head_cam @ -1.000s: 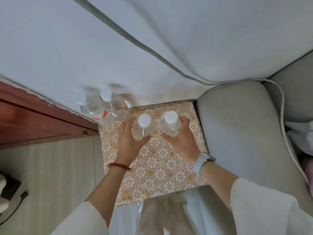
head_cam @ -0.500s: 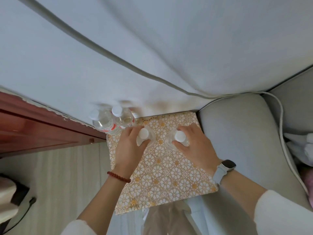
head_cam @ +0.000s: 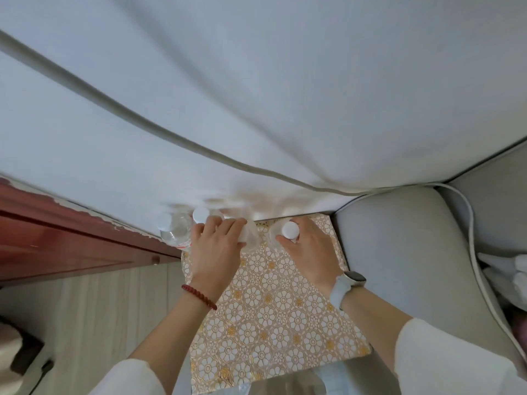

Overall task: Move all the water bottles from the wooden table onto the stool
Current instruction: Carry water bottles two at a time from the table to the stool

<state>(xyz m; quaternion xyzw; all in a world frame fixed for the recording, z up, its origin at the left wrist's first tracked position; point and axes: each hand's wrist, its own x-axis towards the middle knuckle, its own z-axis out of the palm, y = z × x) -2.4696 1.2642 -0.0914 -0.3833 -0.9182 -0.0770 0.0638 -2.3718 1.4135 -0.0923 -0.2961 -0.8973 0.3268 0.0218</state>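
The stool [head_cam: 273, 306] has a gold and white flower-patterned top, seen from above. At its far left corner stand two clear water bottles with white caps, one [head_cam: 174, 232] showing a red label and another [head_cam: 201, 215] partly behind my fingers. My left hand [head_cam: 216, 249] is wrapped over the top of a third bottle [head_cam: 251, 238], hiding its cap. My right hand [head_cam: 309, 252] grips a fourth bottle [head_cam: 289, 230] by its neck, cap showing. Both held bottles are upright at the stool's far edge.
A white wall with a grey cable [head_cam: 171, 135] rises behind the stool. Dark red wooden furniture [head_cam: 62, 246] is on the left, over pale floor. A grey cushioned seat [head_cam: 413, 266] and white cord [head_cam: 473, 252] lie right of the stool.
Both hands have pushed their bottles away from me toward the stool's far edge. My left hand now covers its bottle's cap, close to the two standing bottles.
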